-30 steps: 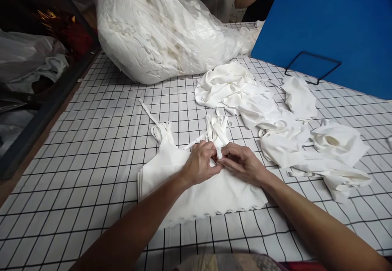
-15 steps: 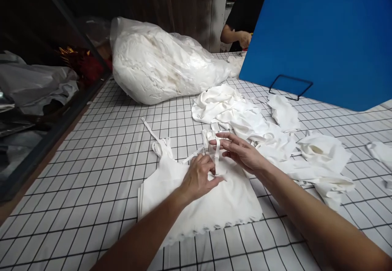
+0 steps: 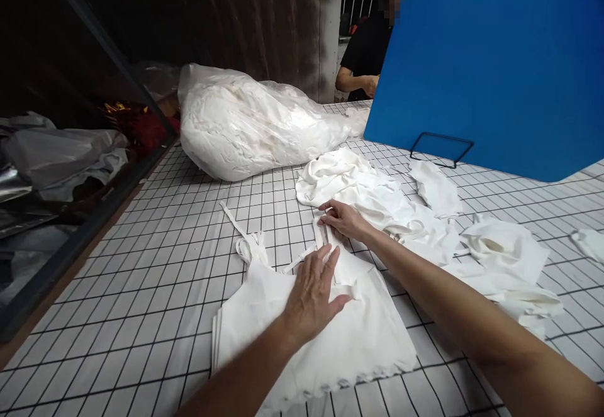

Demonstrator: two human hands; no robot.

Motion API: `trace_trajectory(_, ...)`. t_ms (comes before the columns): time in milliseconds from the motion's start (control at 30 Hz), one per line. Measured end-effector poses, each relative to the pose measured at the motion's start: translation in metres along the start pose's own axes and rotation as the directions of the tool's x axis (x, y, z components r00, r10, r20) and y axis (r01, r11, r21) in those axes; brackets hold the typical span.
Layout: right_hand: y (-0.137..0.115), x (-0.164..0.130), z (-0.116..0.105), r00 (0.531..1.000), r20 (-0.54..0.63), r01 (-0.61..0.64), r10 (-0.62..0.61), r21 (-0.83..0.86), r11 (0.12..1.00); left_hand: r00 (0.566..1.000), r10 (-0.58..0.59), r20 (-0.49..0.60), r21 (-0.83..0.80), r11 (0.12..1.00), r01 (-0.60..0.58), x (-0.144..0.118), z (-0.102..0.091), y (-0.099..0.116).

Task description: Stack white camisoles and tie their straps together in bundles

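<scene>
A stack of white strappy tops point(image 3: 363, 335) lies flat on the grid-patterned table point(image 3: 155, 291), scalloped hem toward me. My left hand point(image 3: 314, 294) rests flat on the upper middle of the stack, fingers spread. My right hand point(image 3: 342, 219) reaches past it and pinches the bundle of white straps point(image 3: 325, 231) at the stack's right shoulder. A second bundle of straps point(image 3: 248, 241) trails off the left shoulder, untouched.
Loose white garments point(image 3: 401, 209) lie in a heap to the right. A big plastic bag of white fabric point(image 3: 245, 121) sits at the back. A blue board point(image 3: 495, 58) on a wire stand rises at right. Another person point(image 3: 363, 52) stands behind. A dark glass case point(image 3: 70, 153) borders the left.
My left hand let go of the straps and flattened onto the stack. My right hand slid farther up the right straps. The camera view tilted upward.
</scene>
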State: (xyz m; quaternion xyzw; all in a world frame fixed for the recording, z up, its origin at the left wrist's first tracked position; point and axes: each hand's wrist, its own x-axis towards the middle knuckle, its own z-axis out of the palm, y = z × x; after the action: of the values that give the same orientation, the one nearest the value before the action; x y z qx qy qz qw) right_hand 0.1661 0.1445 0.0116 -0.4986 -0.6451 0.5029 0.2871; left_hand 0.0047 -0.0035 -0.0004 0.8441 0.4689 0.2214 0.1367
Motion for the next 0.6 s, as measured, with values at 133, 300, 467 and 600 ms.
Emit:
trace_trajectory(133,0.005,0.004,-0.003,0.998,-0.042,0.026,-0.037,-0.236,0.971,0.987,0.031,0.158,0.112,0.992,-0.050,0.001,-0.001,0.003)
trace_trajectory(300,0.006,0.012,-0.018,0.991,-0.094,0.041,-0.095,-0.466,0.884,0.968,0.016,0.249,0.112,0.993,-0.045,0.002,-0.004,0.005)
trace_trajectory(467,-0.001,-0.024,-0.010,0.870,-0.186,0.224,-0.456,-0.675,0.703,0.967,0.006,0.256,0.038,0.999,-0.016,0.004,-0.010,0.008)
trace_trajectory(600,-0.014,-0.073,0.010,0.889,-0.068,0.349,-0.453,-0.540,0.766,0.989,-0.047,0.138,-0.100,0.993,0.062,0.004,-0.045,-0.006)
